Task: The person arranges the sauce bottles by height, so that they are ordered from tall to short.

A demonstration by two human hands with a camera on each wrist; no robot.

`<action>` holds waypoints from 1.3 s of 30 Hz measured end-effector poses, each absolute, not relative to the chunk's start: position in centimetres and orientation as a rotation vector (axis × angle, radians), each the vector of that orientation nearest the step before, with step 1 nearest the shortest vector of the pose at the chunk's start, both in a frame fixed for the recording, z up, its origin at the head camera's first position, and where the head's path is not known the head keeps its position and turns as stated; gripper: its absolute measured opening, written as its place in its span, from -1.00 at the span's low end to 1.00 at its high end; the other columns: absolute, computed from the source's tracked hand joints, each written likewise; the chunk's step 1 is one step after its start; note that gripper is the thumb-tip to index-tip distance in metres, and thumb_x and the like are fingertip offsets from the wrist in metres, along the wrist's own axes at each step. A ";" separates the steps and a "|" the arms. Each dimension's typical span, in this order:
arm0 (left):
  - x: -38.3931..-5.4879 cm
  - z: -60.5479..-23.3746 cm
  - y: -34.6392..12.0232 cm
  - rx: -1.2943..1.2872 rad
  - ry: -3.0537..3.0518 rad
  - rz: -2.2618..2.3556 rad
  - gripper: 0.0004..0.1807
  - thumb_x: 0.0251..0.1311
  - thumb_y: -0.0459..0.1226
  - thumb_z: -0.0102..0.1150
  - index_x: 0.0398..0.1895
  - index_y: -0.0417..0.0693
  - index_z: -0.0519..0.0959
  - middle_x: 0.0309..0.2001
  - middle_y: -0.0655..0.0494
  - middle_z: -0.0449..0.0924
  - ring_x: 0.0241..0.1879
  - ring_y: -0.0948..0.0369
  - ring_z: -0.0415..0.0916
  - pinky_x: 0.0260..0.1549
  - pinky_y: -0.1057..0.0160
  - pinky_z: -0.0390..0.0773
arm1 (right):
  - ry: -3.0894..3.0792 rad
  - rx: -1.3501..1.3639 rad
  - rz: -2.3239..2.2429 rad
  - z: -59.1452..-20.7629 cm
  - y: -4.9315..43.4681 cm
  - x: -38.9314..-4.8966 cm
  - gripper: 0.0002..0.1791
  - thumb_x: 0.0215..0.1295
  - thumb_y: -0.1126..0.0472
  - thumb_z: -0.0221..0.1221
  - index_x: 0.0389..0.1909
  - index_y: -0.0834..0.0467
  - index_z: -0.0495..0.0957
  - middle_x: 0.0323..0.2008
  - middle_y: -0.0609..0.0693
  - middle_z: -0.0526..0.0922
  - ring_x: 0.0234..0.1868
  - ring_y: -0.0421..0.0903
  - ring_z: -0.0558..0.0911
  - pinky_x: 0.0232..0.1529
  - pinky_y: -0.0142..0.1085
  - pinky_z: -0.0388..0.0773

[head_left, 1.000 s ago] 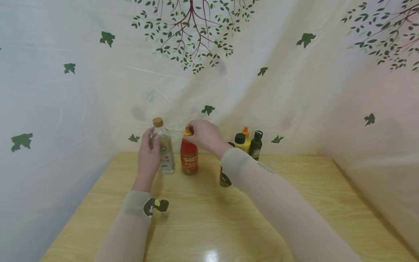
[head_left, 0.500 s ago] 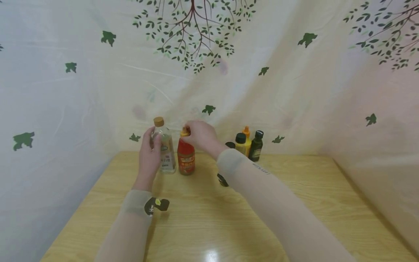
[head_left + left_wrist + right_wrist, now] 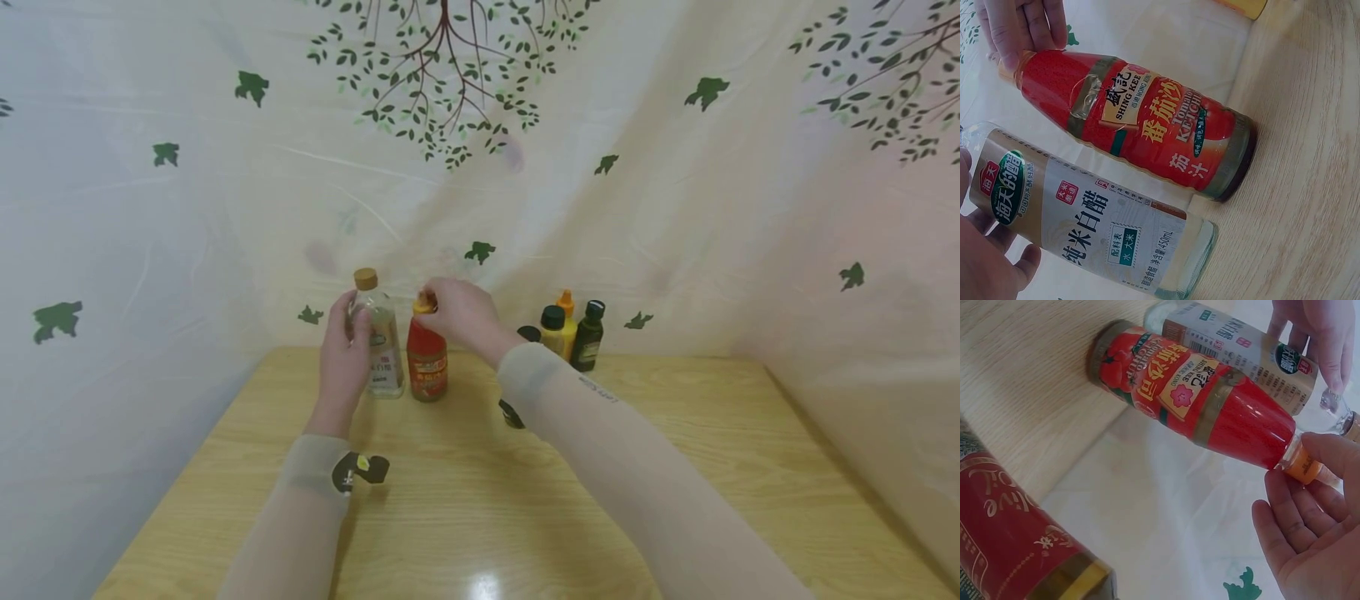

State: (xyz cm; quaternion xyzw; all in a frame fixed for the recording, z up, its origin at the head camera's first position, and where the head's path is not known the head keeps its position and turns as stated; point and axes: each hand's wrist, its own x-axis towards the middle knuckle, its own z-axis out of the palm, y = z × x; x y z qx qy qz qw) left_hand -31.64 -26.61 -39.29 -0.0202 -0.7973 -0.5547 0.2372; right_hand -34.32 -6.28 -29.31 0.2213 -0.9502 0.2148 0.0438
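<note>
My left hand point(image 3: 345, 354) grips a clear glass bottle of white rice vinegar point(image 3: 385, 367) by its upper part, fingers and thumb on opposite sides. Just right of it a ketchup bottle point(image 3: 428, 367) stands upright on the wooden table point(image 3: 420, 500). With thumb and fingers, my right hand point(image 3: 468, 315) pinches the ketchup's orange cap point(image 3: 1302, 464) from above. The two bottles stand side by side with their bases close together, labels facing me. Both labels show large in the left wrist view, the vinegar label point(image 3: 1100, 219) below the ketchup label point(image 3: 1154, 119).
A red-labelled olive oil bottle point(image 3: 1010, 531) stands right of the ketchup, mostly hidden by my right forearm in the head view. Behind it are a dark-capped bottle point(image 3: 552, 321), a yellow squeeze bottle point(image 3: 569, 327) and a dark green bottle point(image 3: 588, 337). A patterned sheet point(image 3: 480, 208) hangs behind the table.
The ketchup bottle has shifted slightly left, closer to the vinegar, with my right hand on its cap. Over the last half second both hands stay nearly still.
</note>
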 end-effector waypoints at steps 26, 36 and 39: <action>-31.5 -39.1 -26.5 -0.072 -2.181 -1.542 -0.30 0.77 0.12 -0.15 0.80 0.10 0.12 0.73 -0.10 0.15 0.64 -0.23 0.20 0.55 -0.39 0.23 | -2.900 0.715 0.710 -28.4 -5.0 -33.6 -0.24 0.50 -0.10 0.45 0.60 0.05 0.48 0.38 0.03 0.67 0.33 0.00 0.66 0.36 -0.06 0.61; -31.6 -39.1 -26.6 -0.067 -2.190 -1.533 -0.29 0.76 0.14 -0.15 0.79 0.11 0.14 0.75 -0.05 0.11 0.65 -0.22 0.18 0.56 -0.40 0.20 | -2.864 0.729 0.675 -26.7 -2.8 -32.5 -0.23 0.48 -0.11 0.46 0.60 0.06 0.48 0.38 0.03 0.65 0.31 -0.01 0.64 0.31 -0.05 0.62; -31.6 -39.0 -26.6 -0.060 -2.193 -1.533 -0.28 0.75 0.17 -0.15 0.79 0.12 0.14 0.75 -0.05 0.11 0.67 -0.21 0.14 0.57 -0.40 0.16 | -2.856 0.729 0.681 -26.3 -1.7 -32.4 -0.26 0.53 -0.07 0.43 0.61 0.05 0.46 0.39 0.02 0.64 0.33 0.00 0.64 0.30 -0.04 0.62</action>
